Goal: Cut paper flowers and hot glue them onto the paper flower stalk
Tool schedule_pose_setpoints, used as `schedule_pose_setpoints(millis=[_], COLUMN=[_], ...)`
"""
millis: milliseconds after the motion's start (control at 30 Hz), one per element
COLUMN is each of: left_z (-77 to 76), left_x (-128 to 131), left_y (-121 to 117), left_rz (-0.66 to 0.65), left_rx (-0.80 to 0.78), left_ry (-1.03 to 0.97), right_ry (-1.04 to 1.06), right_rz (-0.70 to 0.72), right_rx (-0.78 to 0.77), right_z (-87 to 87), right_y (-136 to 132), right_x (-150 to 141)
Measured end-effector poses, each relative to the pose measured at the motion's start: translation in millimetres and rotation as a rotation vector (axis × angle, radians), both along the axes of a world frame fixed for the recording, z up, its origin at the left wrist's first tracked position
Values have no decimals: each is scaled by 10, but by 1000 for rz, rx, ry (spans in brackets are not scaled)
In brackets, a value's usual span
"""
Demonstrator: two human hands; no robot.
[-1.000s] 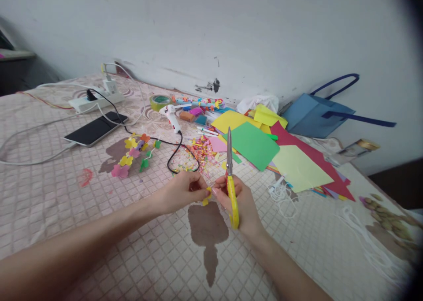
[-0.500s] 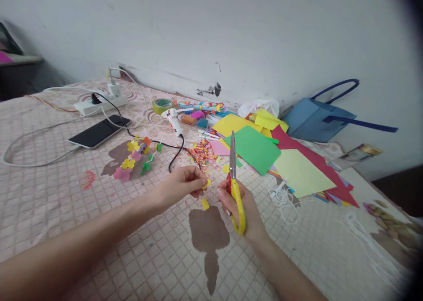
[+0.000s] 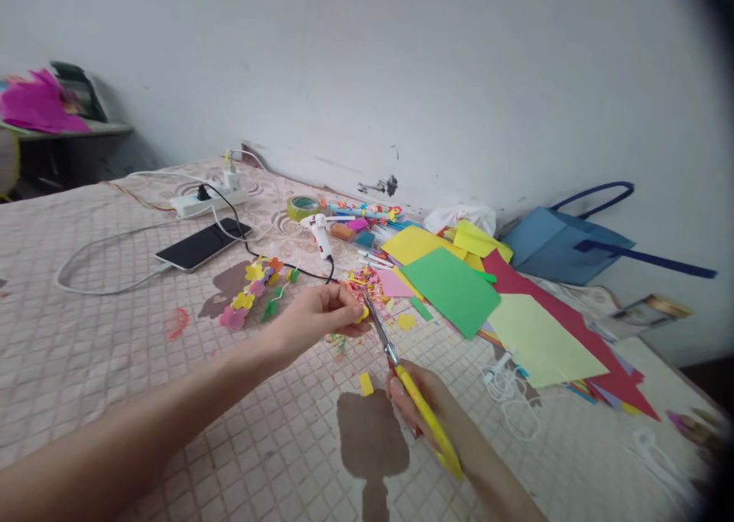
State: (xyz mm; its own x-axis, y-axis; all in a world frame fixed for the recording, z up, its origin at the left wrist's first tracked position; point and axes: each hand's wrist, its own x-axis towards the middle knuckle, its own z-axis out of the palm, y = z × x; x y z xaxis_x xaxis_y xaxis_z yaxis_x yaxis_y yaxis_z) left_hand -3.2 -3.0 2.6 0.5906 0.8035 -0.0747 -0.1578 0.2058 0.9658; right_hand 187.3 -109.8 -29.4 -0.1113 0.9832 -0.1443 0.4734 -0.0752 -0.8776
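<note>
The left hand pinches a small yellow piece mid-picture, that grip closed on it by the fingertips alone, a hold that likely leaves its edge bare; down at five o'clock from that pinch sits the right hand, its grip wrapped round the handles of the scissors; the blades slant up toward eleven, tips right beside the yellow piece, and that angle probably lets them meet its edge without crowding the fingers; whether steel touches it, or the blades are parted, I can't tell!

Round the same clock now: a yellow strip lies on the desk at six, a yellow cut-out at three; bright scraps crowd twelve, perhaps there to leave working room nearer the body; the white glue gun lies at eleven, seemingly parked within reach; colourful flowers bunch at nine; the phone rests toward ten with a cable plugged in, presumably near the power strip for that reason; the green sheet overlaps others between two and three, fanned so that each colour shows.
</note>
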Motion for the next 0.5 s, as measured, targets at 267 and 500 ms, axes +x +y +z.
schedule_pose_setpoints(millis=[267, 500], left_z=[-33, -41], left_x=[14, 37], left_y=[-4, -13], left_rz=[3, 37], left_rx=[-41, -58], left_ry=[-31, -40], right_ry=[-70, -93], right_rz=[-11, -16], right_rx=[-17, -32], right_z=[-3, 32], right_y=[10, 24], right_x=[4, -10])
